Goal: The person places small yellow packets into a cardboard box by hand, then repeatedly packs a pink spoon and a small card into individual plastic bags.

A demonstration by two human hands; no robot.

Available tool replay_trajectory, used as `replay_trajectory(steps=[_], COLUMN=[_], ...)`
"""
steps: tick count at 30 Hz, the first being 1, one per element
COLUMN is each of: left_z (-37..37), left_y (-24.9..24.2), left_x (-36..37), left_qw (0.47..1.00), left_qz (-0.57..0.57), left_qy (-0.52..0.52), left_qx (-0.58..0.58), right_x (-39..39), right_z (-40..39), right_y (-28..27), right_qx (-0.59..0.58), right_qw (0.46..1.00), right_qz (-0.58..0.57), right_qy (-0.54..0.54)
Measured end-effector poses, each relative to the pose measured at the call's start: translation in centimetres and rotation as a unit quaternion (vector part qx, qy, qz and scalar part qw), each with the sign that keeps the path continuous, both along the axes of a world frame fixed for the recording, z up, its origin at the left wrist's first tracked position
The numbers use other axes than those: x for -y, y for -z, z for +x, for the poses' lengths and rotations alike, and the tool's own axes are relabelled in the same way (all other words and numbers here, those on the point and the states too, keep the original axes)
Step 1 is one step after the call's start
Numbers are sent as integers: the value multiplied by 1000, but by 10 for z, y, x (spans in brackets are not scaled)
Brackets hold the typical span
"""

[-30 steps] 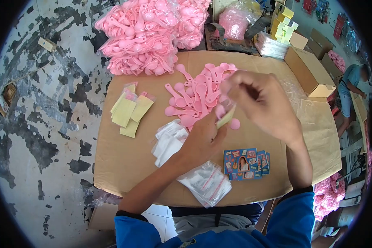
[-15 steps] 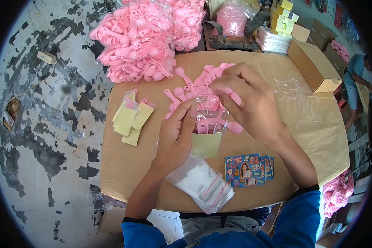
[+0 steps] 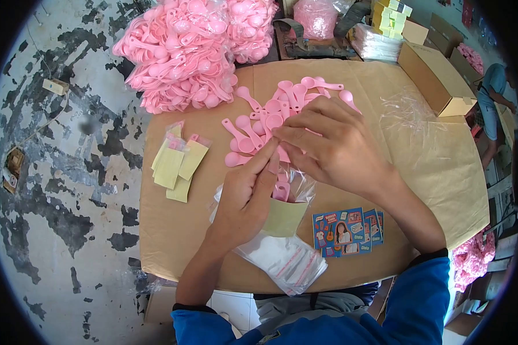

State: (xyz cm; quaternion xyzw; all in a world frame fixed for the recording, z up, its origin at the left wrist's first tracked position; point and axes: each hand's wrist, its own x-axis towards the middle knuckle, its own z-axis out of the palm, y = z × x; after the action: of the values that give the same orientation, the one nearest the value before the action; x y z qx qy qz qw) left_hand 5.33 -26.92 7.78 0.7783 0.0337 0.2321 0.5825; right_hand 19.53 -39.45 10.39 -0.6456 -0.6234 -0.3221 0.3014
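Note:
Between the thumb and fingers of my left hand [image 3: 244, 198] is the upper edge of a clear plastic bag [image 3: 303, 187]. A pale yellow card [image 3: 285, 217] and a pink spoon [image 3: 281, 190] show in the bag. My right hand [image 3: 342, 152] pinches at the same edge, its fingertips meeting the left ones; they hide the exact grip. Loose pink measuring spoons [image 3: 273, 106] lie just beyond both hands. Below the left hand is a stack of clear bags [image 3: 285, 264]. Blue printed cards [image 3: 342, 233] lie to its right. Several packets with yellow cards [image 3: 170, 167] lie at the left.
Large clear sacks of pink spoons [image 3: 178, 57] stand at the back left. A cardboard box [image 3: 434, 77] sits at the back right, near thin clear plastic strips [image 3: 406, 112]. Another person [image 3: 492, 98] is at the far right. Brown paper [image 3: 443, 172] covers the table.
My right hand has come down and left to meet my left fingertips at the bag's edge. The bag sits slightly lower in view. The whole view has shifted a little.

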Motion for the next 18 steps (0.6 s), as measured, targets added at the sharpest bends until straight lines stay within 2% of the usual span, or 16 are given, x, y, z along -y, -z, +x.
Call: replay_trajectory(steps=[4, 9, 15, 18], left_z=[-2, -1, -3, 1], left_y=[-5, -7, 4, 5], left_x=[-4, -5, -10, -3], left_qw=[999, 999, 997, 998], left_qz=[-18, 20, 21, 41], left_qy=[29, 23, 46, 39], left_qx=[-34, -18, -56, -12], right_x=[1, 0, -1, 0], right_z=[0, -1, 2, 3], right_y=[-1, 3, 6, 0], right_qx=[-13, -3, -12, -34], right_qw=[1000, 1000, 999, 999], right_qz=[2, 5, 8, 4], right_qy=[-13, -31, -33, -28])
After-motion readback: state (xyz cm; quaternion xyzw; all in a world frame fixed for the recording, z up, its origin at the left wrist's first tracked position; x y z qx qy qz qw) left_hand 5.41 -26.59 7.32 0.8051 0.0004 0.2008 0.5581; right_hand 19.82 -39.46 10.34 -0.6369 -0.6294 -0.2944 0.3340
